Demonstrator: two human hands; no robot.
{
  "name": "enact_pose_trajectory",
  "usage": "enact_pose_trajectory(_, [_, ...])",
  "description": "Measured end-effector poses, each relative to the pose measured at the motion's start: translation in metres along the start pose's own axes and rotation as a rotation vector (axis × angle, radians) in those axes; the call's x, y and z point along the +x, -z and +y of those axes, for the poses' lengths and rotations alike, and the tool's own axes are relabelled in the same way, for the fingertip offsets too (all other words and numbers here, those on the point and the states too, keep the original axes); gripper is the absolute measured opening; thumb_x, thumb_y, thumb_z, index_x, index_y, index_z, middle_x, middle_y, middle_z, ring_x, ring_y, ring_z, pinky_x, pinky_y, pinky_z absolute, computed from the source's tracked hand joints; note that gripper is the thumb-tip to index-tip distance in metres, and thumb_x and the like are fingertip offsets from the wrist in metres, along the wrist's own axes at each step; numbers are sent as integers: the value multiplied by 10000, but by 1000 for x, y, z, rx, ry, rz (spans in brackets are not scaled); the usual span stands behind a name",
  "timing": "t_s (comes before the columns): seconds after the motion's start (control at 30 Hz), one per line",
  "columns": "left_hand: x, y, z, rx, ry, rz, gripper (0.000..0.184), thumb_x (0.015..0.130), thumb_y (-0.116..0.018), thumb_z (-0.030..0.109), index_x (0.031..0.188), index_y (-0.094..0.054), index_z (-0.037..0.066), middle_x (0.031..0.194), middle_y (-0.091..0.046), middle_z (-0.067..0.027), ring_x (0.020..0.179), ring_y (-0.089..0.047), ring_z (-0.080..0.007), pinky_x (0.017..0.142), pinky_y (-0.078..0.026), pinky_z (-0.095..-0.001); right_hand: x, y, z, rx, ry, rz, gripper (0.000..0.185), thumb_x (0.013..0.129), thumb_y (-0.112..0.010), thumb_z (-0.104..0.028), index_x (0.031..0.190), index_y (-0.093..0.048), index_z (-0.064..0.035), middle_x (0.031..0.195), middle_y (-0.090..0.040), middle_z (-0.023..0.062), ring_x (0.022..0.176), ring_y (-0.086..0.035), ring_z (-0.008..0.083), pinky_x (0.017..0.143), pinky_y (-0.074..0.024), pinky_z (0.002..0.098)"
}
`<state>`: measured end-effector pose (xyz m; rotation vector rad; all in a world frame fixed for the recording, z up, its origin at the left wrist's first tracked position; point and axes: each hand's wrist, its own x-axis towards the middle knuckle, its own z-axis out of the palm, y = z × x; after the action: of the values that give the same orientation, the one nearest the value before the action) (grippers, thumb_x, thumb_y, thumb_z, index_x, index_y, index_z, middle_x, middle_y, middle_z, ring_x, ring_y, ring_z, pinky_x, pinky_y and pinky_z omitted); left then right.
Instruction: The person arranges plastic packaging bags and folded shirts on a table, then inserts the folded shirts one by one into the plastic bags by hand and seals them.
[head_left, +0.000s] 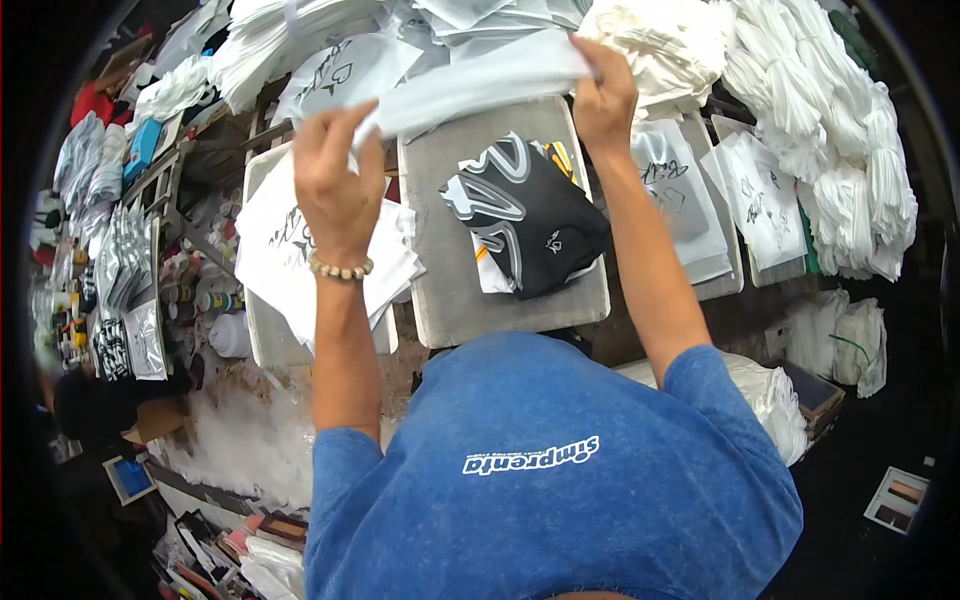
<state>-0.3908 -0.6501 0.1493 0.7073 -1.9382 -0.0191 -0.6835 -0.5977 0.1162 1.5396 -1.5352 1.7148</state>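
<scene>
A translucent white plastic bag [480, 82] is stretched sideways between my two hands, above the far end of a grey board. My left hand [338, 170], slightly blurred and with a beaded bracelet at the wrist, pinches the bag's left end. At the other end, the fingers of my right hand [606, 98] are closed on its corner. Below the bag, a folded black garment [560, 235] with large grey-outlined lettering lies on the grey board [500, 318]. Bits of white and yellow-orange show at the garment's edges.
White printed bags [275, 265] lie on a board to the left. More printed bags [685, 215] rest on boards to the right. Piles of white bags [300, 35], cream cloth [655, 55] and bundled white material [830, 110] line the far side. A cluttered shelf [165, 200] stands left.
</scene>
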Motion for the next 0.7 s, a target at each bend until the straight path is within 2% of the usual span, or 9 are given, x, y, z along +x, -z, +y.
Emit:
enact_pose_trajectory(0.03, [-27,-17,-11,-75,71,-41,283,782,-692,20,1062,-686,63,902,-605,-115,777,-583,-258,723,-483,-338,-30,8,20,-63,-66,-64,355,779,-503,-58,1085,-682,-41,943,-628,187,903,-598,348,777,-497,391])
enact_pose_trajectory(0.13, [-126,-87,-40,-532,720,-175,334,819,-718,84,1127,-618,5,1024,-619,-105,788,-594,-158,710,-504,-314,-134,27,71,-250,-406,-217,354,829,-494,-131,1120,-669,-29,930,-613,228,872,-586,391,814,-472,446])
enact_pose_trajectory(0.2, [-178,-134,-60,-441,706,-334,415,779,-742,121,1142,-592,-15,1087,-616,-168,847,-642,-269,730,-518,-370,-161,38,67,-309,-611,-430,364,848,-491,-161,1140,-660,-26,926,-600,243,896,-584,400,812,-467,461])
enact_pose_trajectory(0.27, [-211,-178,-82,-184,335,-371,319,725,-725,154,976,-647,-26,972,-645,-219,855,-605,-417,762,-495,-468,-178,39,78,-334,-599,-434,367,846,-494,-169,1140,-659,-23,890,-597,238,885,-583,403,812,-465,471])
enact_pose_trajectory(0.33, [-221,-198,-97,-423,768,-425,271,744,-702,188,902,-655,-27,891,-659,-211,864,-613,-398,758,-490,-468,-177,39,81,-316,-555,-428,357,849,-492,-176,1122,-663,-23,884,-604,237,874,-589,413,800,-469,483])
enact_pose_trajectory(0.47, [-201,-191,-94,-159,564,-534,263,752,-688,163,920,-653,-36,905,-671,-223,841,-641,-374,735,-502,-428,-165,40,83,-317,-609,-519,344,860,-493,-219,1078,-675,-24,927,-637,243,893,-608,430,785,-478,492])
enact_pose_trajectory(0.53, [-187,-175,-78,-541,547,-429,276,750,-727,156,936,-654,-35,897,-685,-176,791,-656,-288,714,-502,-366,-160,40,88,-260,-714,-587,348,872,-495,-255,1048,-675,-14,930,-653,264,899,-618,441,788,-481,488])
enact_pose_trajectory(0.57, [-177,-171,-45,-1015,1047,-166,304,783,-750,191,972,-649,-24,856,-676,-98,758,-630,-193,668,-489,-307,-160,41,93,-243,-689,-610,359,875,-503,-282,1035,-670,-6,932,-656,273,906,-620,452,789,-484,485])
enact_pose_trajectory(0.7, [-191,-163,-30,-730,1299,-584,304,815,-763,188,1020,-638,1,902,-644,-47,706,-586,-139,656,-479,-276,-153,49,96,-192,-792,-703,360,871,-520,-288,1046,-671,-11,930,-659,269,907,-623,449,792,-486,468])
